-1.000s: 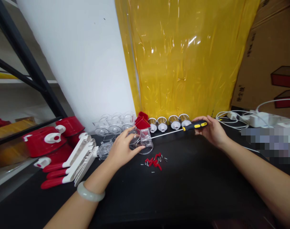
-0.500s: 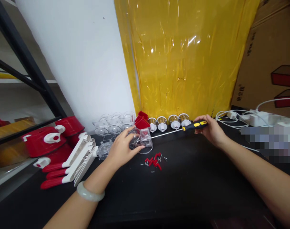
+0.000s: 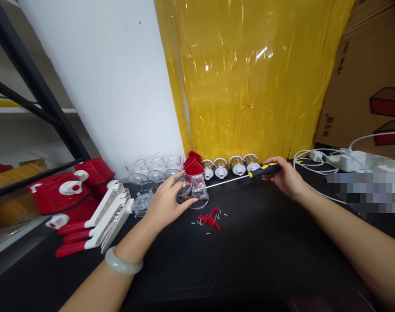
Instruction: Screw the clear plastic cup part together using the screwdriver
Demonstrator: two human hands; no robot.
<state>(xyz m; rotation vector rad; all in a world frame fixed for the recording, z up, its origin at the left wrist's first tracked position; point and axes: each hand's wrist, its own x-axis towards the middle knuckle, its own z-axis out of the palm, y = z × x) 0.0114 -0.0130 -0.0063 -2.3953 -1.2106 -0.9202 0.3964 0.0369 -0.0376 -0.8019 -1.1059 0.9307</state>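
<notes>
My left hand is closed around a clear plastic housing that lies on its side on the black table. In my right hand is a long screwdriver with a black and yellow handle, held nearly level. Its thin shaft points left, and the tip meets the right side of the clear housing; the exact contact spot is too small to make out. In front of the housing lies a small pile of red plastic pieces with several loose screws around it.
Behind stand several metal grater drums, red plastic hoppers and more clear housings. Red and white handles and red bases fill the left. White cables and a cardboard box are at right.
My right hand has turned slightly about the screwdriver's handle, whose yellow marks now show differently. My left hand and the clear housing stay in place.
</notes>
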